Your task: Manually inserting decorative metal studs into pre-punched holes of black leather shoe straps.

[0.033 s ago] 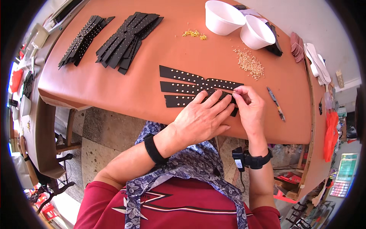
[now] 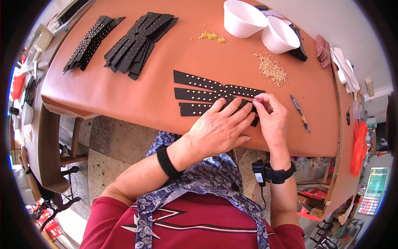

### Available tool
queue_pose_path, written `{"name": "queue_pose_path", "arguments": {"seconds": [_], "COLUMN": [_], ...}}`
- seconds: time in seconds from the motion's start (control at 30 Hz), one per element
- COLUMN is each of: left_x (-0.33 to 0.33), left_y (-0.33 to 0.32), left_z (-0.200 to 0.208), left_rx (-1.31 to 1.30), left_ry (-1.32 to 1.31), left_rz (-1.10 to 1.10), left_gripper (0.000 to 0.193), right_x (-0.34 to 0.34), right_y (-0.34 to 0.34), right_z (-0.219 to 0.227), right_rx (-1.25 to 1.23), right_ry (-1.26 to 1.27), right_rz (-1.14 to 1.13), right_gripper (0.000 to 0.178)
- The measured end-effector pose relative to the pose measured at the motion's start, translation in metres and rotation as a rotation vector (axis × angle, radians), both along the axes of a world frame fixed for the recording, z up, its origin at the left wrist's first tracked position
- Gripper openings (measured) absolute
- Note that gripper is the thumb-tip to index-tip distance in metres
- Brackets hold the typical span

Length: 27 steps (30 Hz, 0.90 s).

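Note:
A black strappy cut piece (image 2: 195, 96) with rows of pale metal studs lies flat near the table's front edge. Its strips fan out left and right from a narrow middle. My left hand (image 2: 219, 126) lies palm down over its lower right part, fingers stretched out and hiding some strips. At the right end of the piece, my right hand (image 2: 271, 114) has thumb and forefinger pinched together. What is between those fingertips is too small to tell. Beyond my right hand is a heap of small gold-coloured studs (image 2: 273, 69).
Two white bowls (image 2: 245, 20) stand tilted at the back right, near yellow bits (image 2: 211, 36). Stacks of studded black pieces (image 2: 139, 43) lie back left. A pen (image 2: 299, 112) rests right of my right hand. Reddish-brown pieces (image 2: 323, 52) sit at the right edge.

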<state>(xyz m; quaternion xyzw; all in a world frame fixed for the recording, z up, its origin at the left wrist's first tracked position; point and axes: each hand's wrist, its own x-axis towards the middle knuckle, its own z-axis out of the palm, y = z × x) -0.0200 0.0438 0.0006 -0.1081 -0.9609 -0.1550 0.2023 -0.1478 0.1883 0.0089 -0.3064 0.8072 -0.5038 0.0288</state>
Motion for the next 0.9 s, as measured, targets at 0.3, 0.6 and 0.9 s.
{"name": "queue_pose_path", "arguments": {"seconds": [0.3,0.6,0.9], "left_x": [-0.0005,-0.0007,-0.0001], "left_y": [0.0008,0.0006,0.0009], "left_z": [0.0006,0.0011,0.0024], "left_rx": [-0.022,-0.02,-0.021], "left_ry": [0.011,0.007,-0.006], "left_rz": [-0.002,-0.007,-0.005], "left_gripper": [0.056,0.056,0.056], "right_x": [0.0025,0.0036,0.0045], "right_y": [0.0026,0.0014,0.0047], "right_z": [0.0038,0.0045,0.0034], "right_rx": [0.044,0.059,0.064], "right_ry": [0.091,0.121,0.179], "right_rz": [0.012,-0.003,0.0], "right_gripper": [0.011,0.011,0.011]}}
